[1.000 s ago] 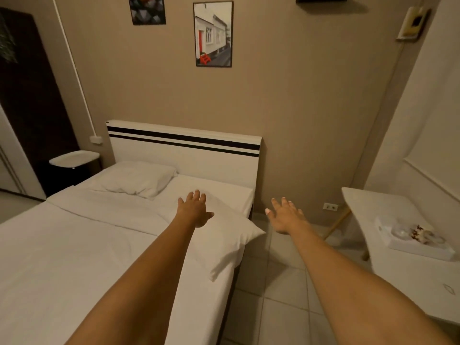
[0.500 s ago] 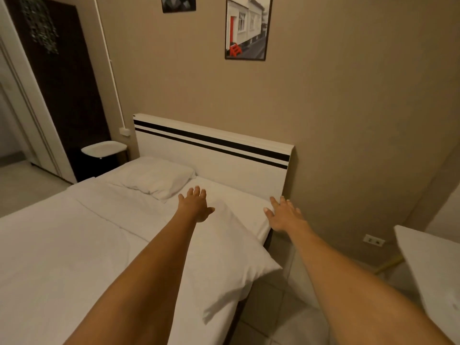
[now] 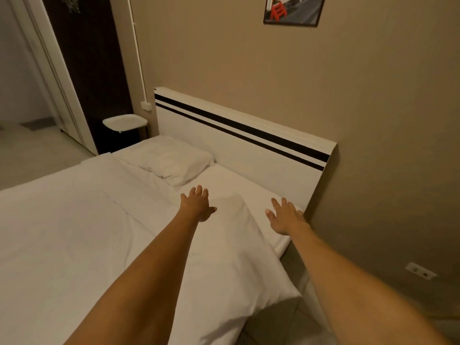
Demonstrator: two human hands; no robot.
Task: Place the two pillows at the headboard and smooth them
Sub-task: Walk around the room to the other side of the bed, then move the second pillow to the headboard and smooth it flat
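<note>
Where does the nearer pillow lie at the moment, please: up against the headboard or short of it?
Short of it. The nearer pillow lies askew with bare sheet before the headboard, one corner overhanging the bedside.

Near pillow [image 3: 231, 267]: white cloth, matt, softly creased. Far pillow [image 3: 174, 159]: the same matt white cloth, more wrinkled. Bed sheet [image 3: 64, 220]: matt white fabric with shallow folds. Headboard [image 3: 224, 143]: smooth white panel, slight sheen, two black stripes. Wall [image 3: 249, 63]: matt beige paint. Floor [image 3: 278, 327]: smooth tiles.

white pillows [image 3: 174, 160], headboard [image 3: 224, 143] w/ blk stripes
</note>
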